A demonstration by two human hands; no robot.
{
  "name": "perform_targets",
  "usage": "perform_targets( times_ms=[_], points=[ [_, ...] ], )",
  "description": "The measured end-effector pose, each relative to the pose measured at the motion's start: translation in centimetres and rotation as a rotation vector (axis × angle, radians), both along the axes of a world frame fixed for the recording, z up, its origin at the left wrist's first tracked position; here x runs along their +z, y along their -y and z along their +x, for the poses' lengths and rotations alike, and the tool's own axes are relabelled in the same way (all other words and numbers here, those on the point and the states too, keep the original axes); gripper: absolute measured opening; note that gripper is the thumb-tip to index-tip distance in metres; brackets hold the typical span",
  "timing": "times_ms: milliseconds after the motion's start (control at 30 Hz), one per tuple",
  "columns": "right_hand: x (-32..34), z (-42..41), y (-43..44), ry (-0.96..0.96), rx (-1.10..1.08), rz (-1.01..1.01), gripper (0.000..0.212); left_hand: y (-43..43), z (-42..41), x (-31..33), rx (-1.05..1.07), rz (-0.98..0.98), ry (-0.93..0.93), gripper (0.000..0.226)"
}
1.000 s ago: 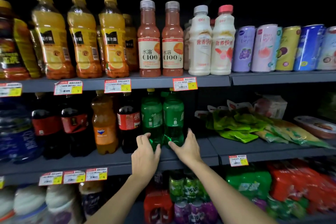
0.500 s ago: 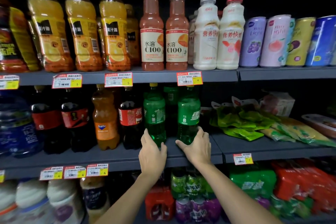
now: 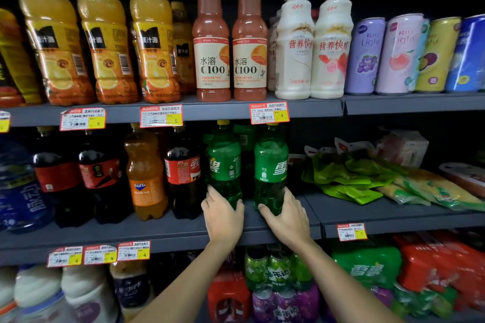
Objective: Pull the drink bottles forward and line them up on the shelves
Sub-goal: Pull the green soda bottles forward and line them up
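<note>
Two green soda bottles stood upright on the middle shelf (image 3: 157, 233), each held low at its base. The left green bottle (image 3: 225, 165) was gripped by the left hand (image 3: 223, 214), fingers curled round its lower body. The right green bottle (image 3: 270, 162) was gripped likewise by the right hand (image 3: 286, 217). A gap was left between the pair, which stood right of the cola bottle (image 3: 183, 170). The pulling-forward step was judged to be in hand. Next, both bases would probably need to be slid level with the Fanta bottle (image 3: 145, 173) and the labels turned outward. More green bottles (image 3: 245, 136) were seen behind.
</note>
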State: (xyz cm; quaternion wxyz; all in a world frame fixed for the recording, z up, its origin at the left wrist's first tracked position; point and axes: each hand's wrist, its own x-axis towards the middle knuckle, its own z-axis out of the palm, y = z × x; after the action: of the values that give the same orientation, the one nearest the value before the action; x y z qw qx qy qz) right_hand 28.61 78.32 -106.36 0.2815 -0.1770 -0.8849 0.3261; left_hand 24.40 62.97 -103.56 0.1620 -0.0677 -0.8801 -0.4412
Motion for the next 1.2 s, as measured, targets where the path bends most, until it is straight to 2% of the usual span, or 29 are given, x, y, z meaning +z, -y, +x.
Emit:
perform_targets(
  times_ms=[167,333,600,800,900,1000,1067,1200],
  points=[
    [-0.1,-0.1,-0.1,0.015,-0.015,-0.019,0.089,-0.8,-0.9,0.1,0.046,0.035,0.027,0.092],
    [-0.2,0.0,0.4,0.006,-0.06,-0.011,0.094,-0.7,-1.3,0.0,0.096,-0.063,0.019,0.095],
    [0.5,0.1,1.9,0.017,-0.11,0.023,0.1,-0.5,0.1,0.5,0.176,-0.097,0.065,0.085],
    [0.8,0.2,1.2,0.027,-0.015,-0.077,0.106,1.6,-0.3,-0.2,0.032,-0.136,0.028,0.101],
    [1.0,0.0,1.0,0.062,0.098,-0.173,0.098,2.5,-1.0,-0.5,-0.133,-0.006,-0.036,0.093],
    [0.7,-0.1,1.1,0.072,0.122,-0.16,0.085,2.9,-1.1,-0.7,-0.235,0.142,-0.051,0.082],
    [0.7,-0.1,0.9,0.073,0.128,-0.166,0.083,2.6,-1.0,-0.8,-0.187,0.151,-0.078,0.084],
    [1.2,0.3,0.7,0.077,0.143,-0.139,0.086,1.6,0.5,-0.9,0.031,-0.025,-0.097,0.103]
  ],
)
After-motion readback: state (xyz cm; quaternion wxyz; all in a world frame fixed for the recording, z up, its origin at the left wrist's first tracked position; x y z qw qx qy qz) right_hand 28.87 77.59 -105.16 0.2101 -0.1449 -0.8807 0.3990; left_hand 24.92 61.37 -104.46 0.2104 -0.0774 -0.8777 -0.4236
